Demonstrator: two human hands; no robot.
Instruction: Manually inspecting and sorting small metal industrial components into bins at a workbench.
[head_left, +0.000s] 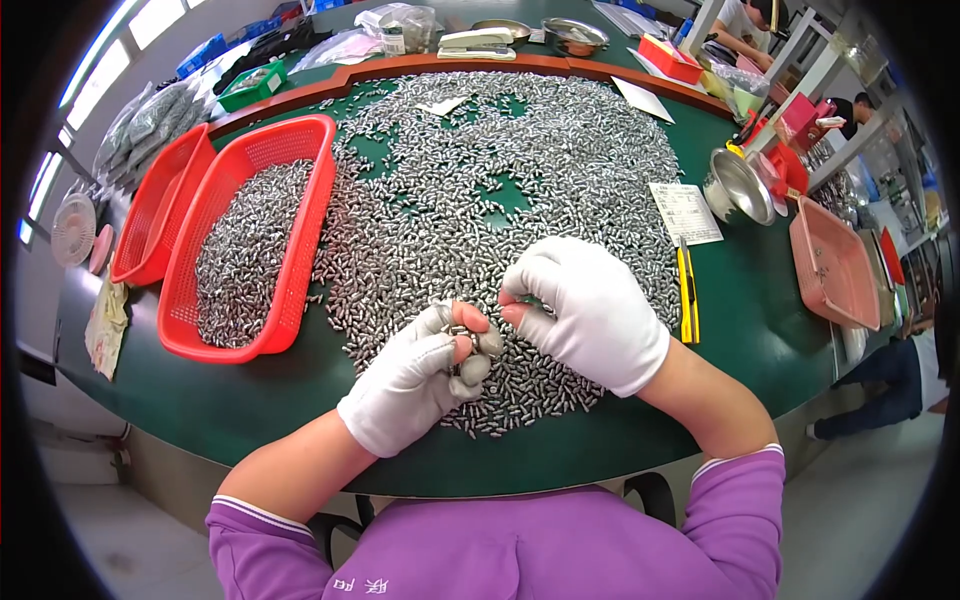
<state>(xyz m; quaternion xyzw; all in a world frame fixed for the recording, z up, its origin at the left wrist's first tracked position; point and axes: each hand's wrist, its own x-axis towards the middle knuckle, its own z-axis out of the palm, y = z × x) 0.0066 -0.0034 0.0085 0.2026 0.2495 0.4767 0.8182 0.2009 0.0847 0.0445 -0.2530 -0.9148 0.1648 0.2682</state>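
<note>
A broad layer of small silver metal parts (430,240), each short and rounded, covers the middle of the green table. Over its near edge, my left hand (400,385) in a white glove with bare thumb and fingertip is curled closed. A few of the same metal parts show between its fingers. Just to the right, my right hand (595,315), gloved likewise, hangs above the parts with thumb and forefinger brought together. Whatever lies between those fingertips is too small or hidden to make out. The two hands are close but apart.
A red basket (322,190) of metal parts stands at left, beside another red basket (140,235). A yellow cutter knife (687,295), paper slip (688,212) and metal bowl (738,187) lie at right, near a pink basket (835,265). A stapler (477,44) sits beyond the wooden rim.
</note>
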